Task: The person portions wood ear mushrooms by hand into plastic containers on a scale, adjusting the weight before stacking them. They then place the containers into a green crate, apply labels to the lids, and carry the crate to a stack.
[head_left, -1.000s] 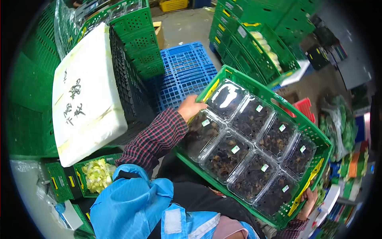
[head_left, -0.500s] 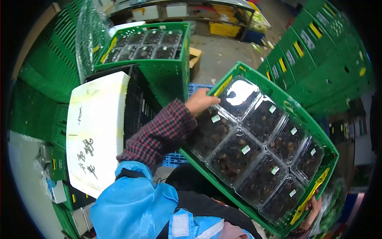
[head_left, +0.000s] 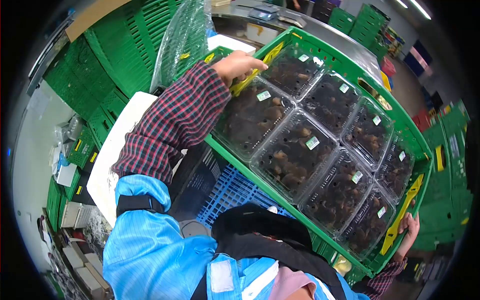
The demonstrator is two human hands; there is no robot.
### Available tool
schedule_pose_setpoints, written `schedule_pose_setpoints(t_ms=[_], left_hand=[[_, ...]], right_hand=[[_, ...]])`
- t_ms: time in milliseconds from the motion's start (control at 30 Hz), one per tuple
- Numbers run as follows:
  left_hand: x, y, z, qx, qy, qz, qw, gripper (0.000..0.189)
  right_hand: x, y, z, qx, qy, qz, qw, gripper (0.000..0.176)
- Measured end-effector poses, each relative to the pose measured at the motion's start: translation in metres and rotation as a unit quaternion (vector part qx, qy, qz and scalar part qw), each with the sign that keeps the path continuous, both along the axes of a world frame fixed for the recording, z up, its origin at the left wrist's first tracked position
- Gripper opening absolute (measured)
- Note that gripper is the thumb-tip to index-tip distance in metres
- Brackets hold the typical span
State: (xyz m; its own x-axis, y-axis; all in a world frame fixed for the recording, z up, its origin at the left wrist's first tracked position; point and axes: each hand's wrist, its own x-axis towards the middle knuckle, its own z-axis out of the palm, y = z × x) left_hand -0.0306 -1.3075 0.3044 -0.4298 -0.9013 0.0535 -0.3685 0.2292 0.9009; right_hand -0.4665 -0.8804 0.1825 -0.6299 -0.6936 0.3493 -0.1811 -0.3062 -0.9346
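Because the green plastic crate [head_left: 407, 122], packed with eight clear clamshell boxes [head_left: 295, 150], is held before the person's body [head_left: 257, 277], the fingers of the left hand [head_left: 235, 67] and right hand [head_left: 410, 231] grasp its opposite short ends, probably to share the weight and keep it balanced.

Nothing legible for you here. Eight white-green stickers [head_left: 312, 143], one per clear plastic pack [head_left: 290, 160] in your green crate [head_left: 325, 54]: print too small.

Ceiling tubes [head_left: 419, 9] glow upper right — clear lids [head_left: 292, 72] glint before me — my view bows into black edges.
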Motion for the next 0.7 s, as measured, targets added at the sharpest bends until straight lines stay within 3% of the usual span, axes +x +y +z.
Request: schedule_pose_setpoints(t_ms=[167, 200, 233, 267, 400, 433, 467, 600, 700], left_hand=[[0.017, 0.027, -0.004, 0.012, 0.011, 0.046, 0.999, 0.023], [0.087, 0.076, -0.016, -0.006, 0.012, 0.026, 1.000, 0.023], [0.093, 0.076, -0.012, 0.022, 0.011, 0.011, 1.000, 0.023], [0.082, 0.069, -0.009, 0.058, 0.005, -0.004, 0.998, 0.023], [0.067, 0.055, 0.006, -0.004, -0.035, 0.029, 0.999, 0.021], [0.073, 0.054, 0.011, 0.022, -0.030, -0.007, 0.999, 0.022], [0.066, 0.041, 0.012, -0.006, -0.056, 0.030, 0.998, 0.024], [0.042, -0.007, 0.023, -0.116, -0.134, 0.010, 0.984, 0.029], [0.039, 0.010, 0.022, -0.082, -0.093, 0.012, 0.992, 0.036]], right_hand=[[-0.024, -0.003, 0.001, -0.001, -0.011, 0.034, 0.999, 0.049], [0.065, 0.060, -0.021, -0.021, -0.023, 0.020, 0.999, 0.048], [0.074, 0.058, -0.018, -0.028, -0.025, 0.018, 0.999, 0.048], [0.065, 0.048, -0.014, -0.015, -0.032, 0.026, 0.999, 0.048], [0.052, 0.051, -0.017, -0.015, -0.074, 0.044, 0.996, 0.049], [0.076, 0.057, -0.013, -0.021, -0.075, 0.044, 0.996, 0.050], [0.076, 0.058, -0.016, -0.039, -0.089, 0.055, 0.994, 0.051], [0.087, 0.046, 0.001, -0.047, -0.114, 0.055, 0.991, 0.050], [0.096, 0.051, -0.006, -0.040, -0.108, 0.048, 0.992, 0.048]])
